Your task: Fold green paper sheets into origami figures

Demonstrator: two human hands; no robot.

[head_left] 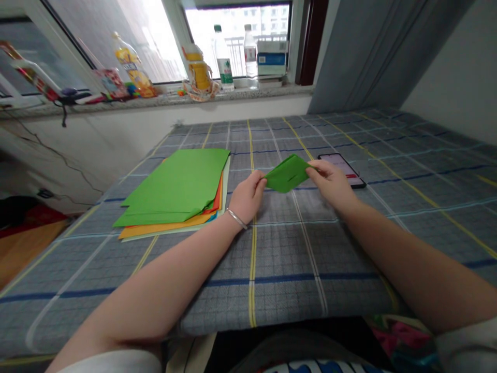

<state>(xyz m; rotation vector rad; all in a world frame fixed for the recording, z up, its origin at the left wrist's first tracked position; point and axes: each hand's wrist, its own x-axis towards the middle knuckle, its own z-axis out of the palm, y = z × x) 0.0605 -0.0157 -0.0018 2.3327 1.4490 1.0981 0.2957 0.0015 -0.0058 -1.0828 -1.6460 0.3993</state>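
A folded piece of green paper [288, 174] is held up just above the checked cloth, stretched between my two hands. My left hand [248, 197], with a silver bangle at the wrist, pinches its left corner. At its right corner, my right hand [330, 181] grips the paper between thumb and fingers. A short dark slit or crease shows on the paper's near face. To the left of my left hand lies a stack of coloured paper [178, 181], green on top, with orange, red and pale sheets showing at the edges.
A phone [355, 178] with its screen lit lies behind my right hand. The grey checked cloth [279, 248] covers the surface. Along the windowsill [171, 98] stand bottles, a yellow-topped flask [200, 72] and a blue-and-white box [272, 58]. A grey curtain [357, 57] hangs at the right.
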